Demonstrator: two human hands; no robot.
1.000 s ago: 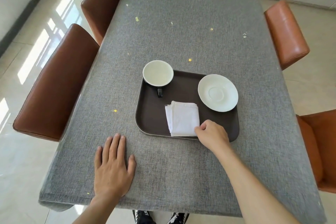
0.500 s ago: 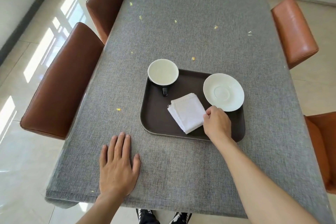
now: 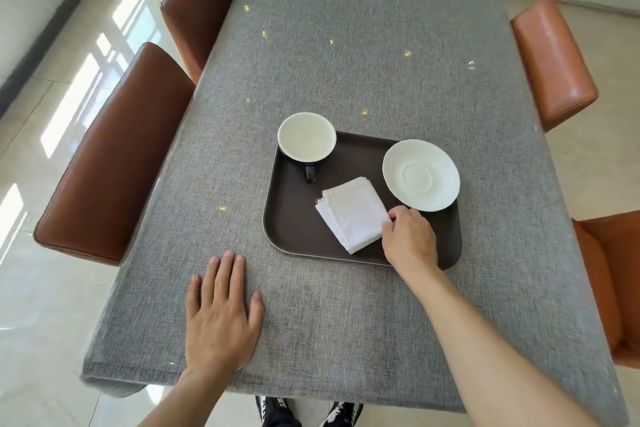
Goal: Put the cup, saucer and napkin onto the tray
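Head cam: dark brown tray [image 3: 287,229] sits on the grey tablecloth [image 3: 346,45], all three items on it. Cup [image 3: 307,141], white inside and dark outside, is at the tray's far-left corner, handle pointing toward the person. White saucer [image 3: 421,175] is at the far-right, its rim overhanging the tray's right edge a bit. Folded white napkin [image 3: 353,213] lies mid-tray, rotated diagonal, between cup and saucer and touching neither.

Right hand [image 3: 408,241] is over the tray's near-right area, fingers curled and pinching the napkin's right corner; knuckles just beside the saucer's near rim. Left hand [image 3: 221,315] lies flat on the cloth, palm down, fingers spread, left of the tray and holding nothing.

Brown leather chairs [image 3: 114,156] flank the table on both sides. Shoes [image 3: 273,411] are visible under the near edge.
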